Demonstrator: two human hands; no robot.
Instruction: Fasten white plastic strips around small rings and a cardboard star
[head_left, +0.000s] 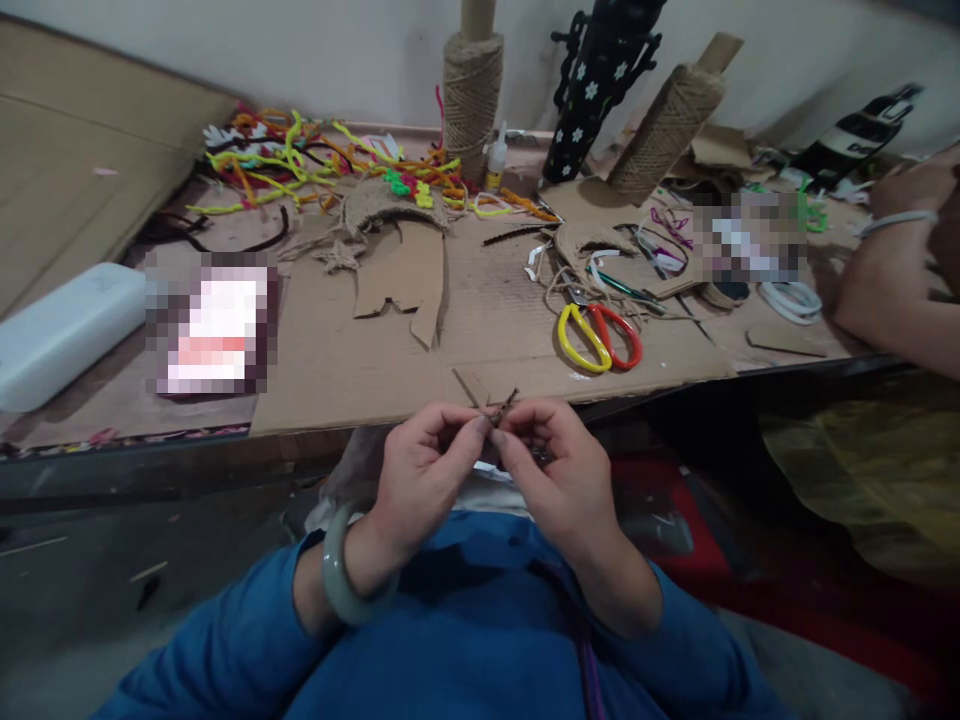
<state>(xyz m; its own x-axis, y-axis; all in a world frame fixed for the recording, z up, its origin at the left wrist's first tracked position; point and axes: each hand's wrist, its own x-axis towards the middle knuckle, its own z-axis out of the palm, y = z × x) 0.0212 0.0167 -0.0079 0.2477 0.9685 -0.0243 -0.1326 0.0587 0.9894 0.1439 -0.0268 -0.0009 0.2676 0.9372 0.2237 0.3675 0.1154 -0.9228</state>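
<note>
My left hand [429, 470] and my right hand [561, 465] meet in front of the table's near edge, fingertips pinched together. Between them is a short, thin, twisted dark brown pipe cleaner [509, 402], its tip sticking up and the rest hidden by fingers. Just beyond lie scissors [585, 340] with one yellow and one red handle. A twine-wrapped crescent [382, 208] with green and yellow flowers rests on cut cardboard [401, 270]. Another twine-wrapped curved piece [585, 245] lies behind the scissors, beside a green pen-like stick [619, 285].
Colourful pipe cleaners [300, 150] are heaped at the back. Twine spools [472, 100], a small glue bottle [496, 160] and a black flowered vase [589, 90] stand near the wall. A white device [71, 330] lies left; another person's arm [892, 270] rests right.
</note>
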